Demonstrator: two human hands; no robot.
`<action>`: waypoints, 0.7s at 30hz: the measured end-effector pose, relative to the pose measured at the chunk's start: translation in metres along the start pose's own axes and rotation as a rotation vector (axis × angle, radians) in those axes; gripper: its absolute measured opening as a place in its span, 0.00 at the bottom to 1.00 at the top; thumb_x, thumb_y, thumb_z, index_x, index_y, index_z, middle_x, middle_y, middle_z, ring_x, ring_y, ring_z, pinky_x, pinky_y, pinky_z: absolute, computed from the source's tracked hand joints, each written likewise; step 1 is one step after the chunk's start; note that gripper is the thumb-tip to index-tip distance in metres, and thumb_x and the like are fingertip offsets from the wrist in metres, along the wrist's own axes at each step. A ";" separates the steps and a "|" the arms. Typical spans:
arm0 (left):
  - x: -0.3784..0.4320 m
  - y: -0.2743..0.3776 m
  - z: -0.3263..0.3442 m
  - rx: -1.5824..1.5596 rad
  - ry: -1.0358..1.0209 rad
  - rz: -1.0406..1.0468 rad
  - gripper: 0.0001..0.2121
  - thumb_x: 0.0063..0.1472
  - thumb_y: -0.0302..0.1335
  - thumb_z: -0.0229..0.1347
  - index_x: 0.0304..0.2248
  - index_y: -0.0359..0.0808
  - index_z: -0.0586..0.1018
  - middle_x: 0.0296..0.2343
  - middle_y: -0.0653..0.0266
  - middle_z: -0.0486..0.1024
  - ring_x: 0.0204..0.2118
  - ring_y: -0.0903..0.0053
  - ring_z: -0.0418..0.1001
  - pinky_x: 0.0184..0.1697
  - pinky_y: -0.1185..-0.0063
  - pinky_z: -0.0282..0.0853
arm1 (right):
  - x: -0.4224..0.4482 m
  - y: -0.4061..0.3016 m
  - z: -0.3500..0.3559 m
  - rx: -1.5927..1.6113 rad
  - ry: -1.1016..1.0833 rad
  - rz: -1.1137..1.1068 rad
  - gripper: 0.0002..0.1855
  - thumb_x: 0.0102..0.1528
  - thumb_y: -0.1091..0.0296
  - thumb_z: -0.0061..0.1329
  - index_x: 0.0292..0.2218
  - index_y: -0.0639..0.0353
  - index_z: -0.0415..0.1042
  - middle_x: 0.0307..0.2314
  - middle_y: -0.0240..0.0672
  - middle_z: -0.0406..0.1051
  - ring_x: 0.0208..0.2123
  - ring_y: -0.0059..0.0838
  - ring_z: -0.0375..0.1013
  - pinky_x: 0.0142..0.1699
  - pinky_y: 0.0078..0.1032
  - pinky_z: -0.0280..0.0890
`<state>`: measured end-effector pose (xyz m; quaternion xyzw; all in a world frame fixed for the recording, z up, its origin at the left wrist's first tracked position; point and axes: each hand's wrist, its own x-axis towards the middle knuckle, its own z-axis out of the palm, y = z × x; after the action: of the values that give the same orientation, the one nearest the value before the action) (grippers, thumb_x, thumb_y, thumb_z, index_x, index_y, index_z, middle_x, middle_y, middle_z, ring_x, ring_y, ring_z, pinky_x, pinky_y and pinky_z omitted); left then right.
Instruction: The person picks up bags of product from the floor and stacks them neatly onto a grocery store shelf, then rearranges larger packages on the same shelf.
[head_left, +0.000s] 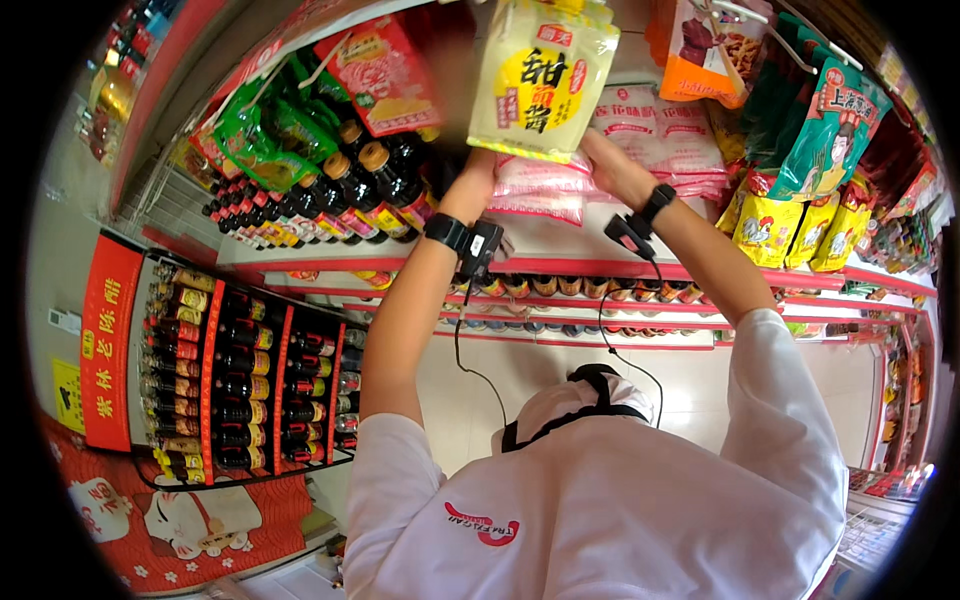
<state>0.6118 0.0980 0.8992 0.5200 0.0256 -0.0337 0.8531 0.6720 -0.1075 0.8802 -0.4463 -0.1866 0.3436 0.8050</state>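
A pale yellow food pouch (544, 82) with a large round yellow print fills the top middle of the view. My left hand (478, 180) reaches up to its lower left corner, and the pouch covers the fingers. On the other side, my right hand (613, 169) is at the pouch's lower right edge, with its fingertips hidden too. Whether either hand grips the pouch or something behind it cannot be seen. Pink-and-white plastic bags (544, 184) lie on the shelf just below and between my hands. More such bags (656, 135) are stacked to the right.
Dark sauce bottles (390, 180) stand left of my left hand. Green pouches (262, 127) and a red packet (382, 75) hang above them. Teal pouches (832, 127) and yellow packets (772, 225) are at right. A red shelf edge (555, 265) runs below my wrists; cables (480, 367) trail from wrist devices.
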 end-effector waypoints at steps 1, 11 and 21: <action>0.010 0.001 -0.009 0.037 0.029 0.029 0.14 0.57 0.31 0.58 0.42 0.35 0.76 0.38 0.56 0.76 0.40 0.67 0.76 0.45 0.71 0.72 | 0.004 -0.005 0.004 -0.052 -0.020 -0.022 0.17 0.63 0.67 0.39 0.48 0.68 0.70 0.41 0.36 0.74 0.38 0.25 0.74 0.43 0.22 0.69; 0.096 -0.020 -0.059 0.751 0.301 0.308 0.15 0.58 0.32 0.57 0.43 0.35 0.75 0.39 0.56 0.76 0.42 0.66 0.75 0.46 0.70 0.71 | 0.066 0.001 -0.047 -0.055 0.283 0.003 0.21 0.56 0.63 0.43 0.50 0.60 0.68 0.47 0.38 0.69 0.52 0.31 0.63 0.58 0.31 0.55; 0.092 -0.024 -0.063 1.059 0.299 0.356 0.17 0.58 0.34 0.57 0.44 0.35 0.75 0.41 0.56 0.75 0.43 0.65 0.74 0.47 0.70 0.70 | 0.156 0.042 -0.088 -0.102 0.184 -0.227 0.20 0.55 0.68 0.40 0.48 0.67 0.65 0.44 0.37 0.69 0.44 0.34 0.67 0.49 0.31 0.64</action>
<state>0.7009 0.1399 0.8423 0.8716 0.0377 0.1758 0.4561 0.8176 -0.0319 0.7968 -0.4922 -0.1784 0.1981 0.8286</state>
